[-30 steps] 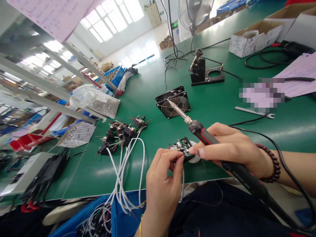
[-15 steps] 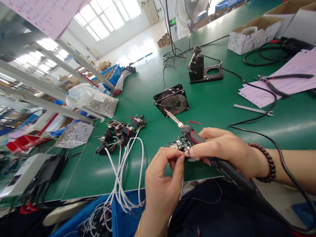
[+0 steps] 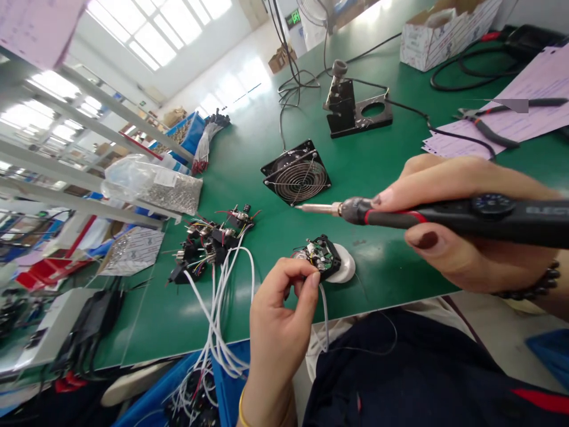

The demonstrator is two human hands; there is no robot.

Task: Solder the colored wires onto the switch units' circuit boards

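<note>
Left hand (image 3: 282,308) has its thumb and forefinger pinched together at the near edge of a small circuit board (image 3: 322,256); whatever sits between the fingertips is too small to tell. Right hand (image 3: 484,178) is wrapped around the grip of a soldering iron (image 3: 391,218), with its fingers along the top and the thumb beneath, apart from the board. The iron's metal tip points left and shows just below a square fan (image 3: 299,175) with a round wire guard; whether the tip touches anything cannot be told.

The circuit board sits in a black housing, over a round white disc (image 3: 348,265), near the front edge of a green table (image 3: 377,160). A white cable (image 3: 325,314) hangs down from beside the board, past that edge. To the left lies a cluster of wired parts (image 3: 217,238), its bundle of white cords (image 3: 216,311) hanging over the edge by a blue bin (image 3: 231,397). Beyond the fan, to its right, stands a black iron stand (image 3: 342,112). Pliers (image 3: 493,133) lie on pink papers (image 3: 537,83) at the right, and a cardboard box (image 3: 420,47) stands farther back
</note>
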